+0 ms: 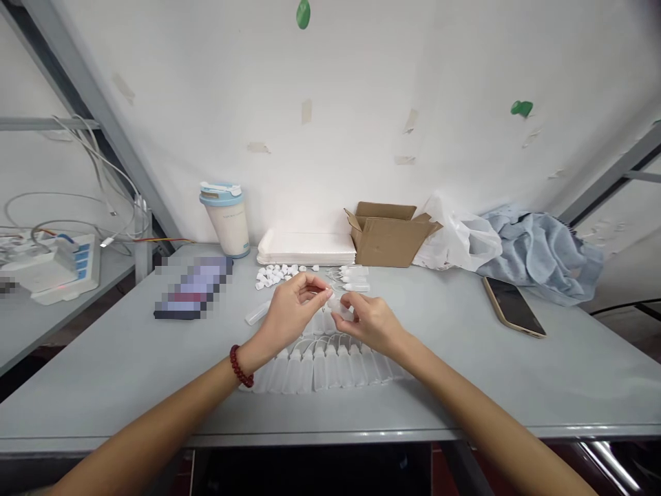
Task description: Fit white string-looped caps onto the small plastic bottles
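Holding a bottle (347, 313), beyond the near row (320, 368), in narrowed fingers of the right hand (374, 324); pinching by its tip with the left hand (289, 310), contents unclear. Seems partway: row laid out, far-left caps (260, 284) loose.

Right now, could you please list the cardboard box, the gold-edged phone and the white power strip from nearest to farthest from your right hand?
From the right hand, in the head view:
1. Cardboard box, just beyond it.
2. Gold-edged phone, off to its right.
3. White power strip, at the far left.
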`<state>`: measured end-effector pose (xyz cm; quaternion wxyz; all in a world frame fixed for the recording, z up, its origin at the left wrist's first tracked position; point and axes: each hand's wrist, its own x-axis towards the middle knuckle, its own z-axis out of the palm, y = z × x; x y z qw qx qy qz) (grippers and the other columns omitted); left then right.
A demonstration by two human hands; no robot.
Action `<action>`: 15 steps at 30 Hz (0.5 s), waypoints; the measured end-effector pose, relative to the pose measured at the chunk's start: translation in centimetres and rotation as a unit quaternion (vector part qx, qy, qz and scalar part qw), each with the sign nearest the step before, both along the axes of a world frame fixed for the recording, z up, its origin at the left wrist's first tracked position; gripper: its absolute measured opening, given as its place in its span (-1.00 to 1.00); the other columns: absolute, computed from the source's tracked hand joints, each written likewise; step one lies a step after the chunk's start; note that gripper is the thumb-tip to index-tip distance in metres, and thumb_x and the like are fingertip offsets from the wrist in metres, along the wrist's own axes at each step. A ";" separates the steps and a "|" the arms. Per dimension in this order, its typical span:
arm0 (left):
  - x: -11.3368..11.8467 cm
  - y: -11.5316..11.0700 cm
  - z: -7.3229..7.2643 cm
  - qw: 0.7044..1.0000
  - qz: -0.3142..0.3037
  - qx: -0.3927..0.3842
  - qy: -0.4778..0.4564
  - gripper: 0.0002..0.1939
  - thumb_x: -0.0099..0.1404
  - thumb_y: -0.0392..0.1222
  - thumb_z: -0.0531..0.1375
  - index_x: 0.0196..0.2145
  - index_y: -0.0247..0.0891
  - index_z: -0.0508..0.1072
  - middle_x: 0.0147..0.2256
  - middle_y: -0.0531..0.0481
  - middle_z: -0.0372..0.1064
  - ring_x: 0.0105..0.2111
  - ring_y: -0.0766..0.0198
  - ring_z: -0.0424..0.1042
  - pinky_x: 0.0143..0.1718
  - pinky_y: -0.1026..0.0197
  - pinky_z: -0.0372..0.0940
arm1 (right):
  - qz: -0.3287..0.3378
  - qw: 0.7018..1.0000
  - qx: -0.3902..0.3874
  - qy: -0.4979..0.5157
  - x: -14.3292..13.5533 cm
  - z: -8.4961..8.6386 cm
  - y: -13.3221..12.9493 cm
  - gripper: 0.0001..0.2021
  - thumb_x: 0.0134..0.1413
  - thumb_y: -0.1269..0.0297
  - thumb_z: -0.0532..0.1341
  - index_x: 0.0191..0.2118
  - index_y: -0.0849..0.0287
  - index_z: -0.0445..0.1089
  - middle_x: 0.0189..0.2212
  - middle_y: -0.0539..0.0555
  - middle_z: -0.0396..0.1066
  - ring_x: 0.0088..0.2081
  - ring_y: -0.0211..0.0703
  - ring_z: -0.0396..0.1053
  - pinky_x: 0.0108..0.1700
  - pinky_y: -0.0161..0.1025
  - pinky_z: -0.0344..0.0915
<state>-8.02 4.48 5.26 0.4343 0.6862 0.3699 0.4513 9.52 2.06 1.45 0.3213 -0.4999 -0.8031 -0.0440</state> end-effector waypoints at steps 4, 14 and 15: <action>0.0 -0.1 0.0 0.999 -0.001 0.035 0.033 -0.87 0.20 -0.16 0.19 -0.34 -0.28 0.39 -0.31 -0.02 0.42 -0.27 0.24 0.44 -0.19 0.19 0.37 | -0.005 0.999 0.040 -0.005 0.0 -0.2 0.0 -0.87 0.05 0.23 0.09 -0.41 0.18 0.21 -0.60 -0.01 0.34 -0.65 -0.36 0.18 -0.59 -0.40 -0.04; -0.3 0.2 0.4 0.997 -0.026 -0.018 0.065 -0.80 0.17 -0.09 0.21 -0.31 -0.26 0.36 -0.33 -0.02 0.43 -0.41 0.26 0.46 -0.43 0.25 0.37 | -0.017 0.997 0.070 -0.019 0.2 -0.2 0.1 -0.82 0.11 0.20 0.07 -0.40 0.20 0.26 -0.64 -0.03 0.31 -0.66 -0.37 0.18 -0.61 -0.40 -0.02; -0.4 0.3 0.5 0.997 -0.029 -0.029 0.068 -0.79 0.16 -0.09 0.21 -0.31 -0.27 0.37 -0.35 -0.02 0.44 -0.42 0.25 0.46 -0.44 0.25 0.37 | -0.014 0.996 0.085 -0.024 0.2 -0.3 0.2 -0.82 0.12 0.21 0.06 -0.40 0.20 0.26 -0.63 -0.02 0.32 -0.67 -0.38 0.17 -0.61 -0.40 -0.02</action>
